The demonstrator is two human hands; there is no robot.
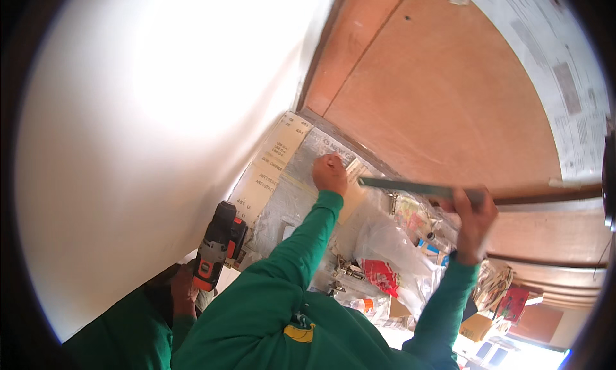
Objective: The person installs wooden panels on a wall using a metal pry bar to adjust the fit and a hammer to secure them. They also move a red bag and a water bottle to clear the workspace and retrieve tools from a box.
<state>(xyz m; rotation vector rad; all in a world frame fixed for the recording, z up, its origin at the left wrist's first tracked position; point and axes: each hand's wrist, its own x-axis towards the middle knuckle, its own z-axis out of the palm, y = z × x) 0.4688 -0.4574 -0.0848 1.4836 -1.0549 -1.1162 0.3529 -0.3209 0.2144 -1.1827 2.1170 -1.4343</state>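
Observation:
My left hand is closed in a fist over the board, next to a pale tan strip. Whatever is between its fingers, if anything, I cannot make out. To the right, my right hand is wrapped round one end of a long, flat, dark green bar. Its far end points left toward my left hand, a short way off. Beneath both is a board or panel faced with printed tan sheets and greyish plastic film.
At lower left another person's hand, in a green sleeve, is at a black and orange cordless drill. A white wall rises on the left, a brown wood panel on the right. Plastic bags and metal fittings clutter the near side.

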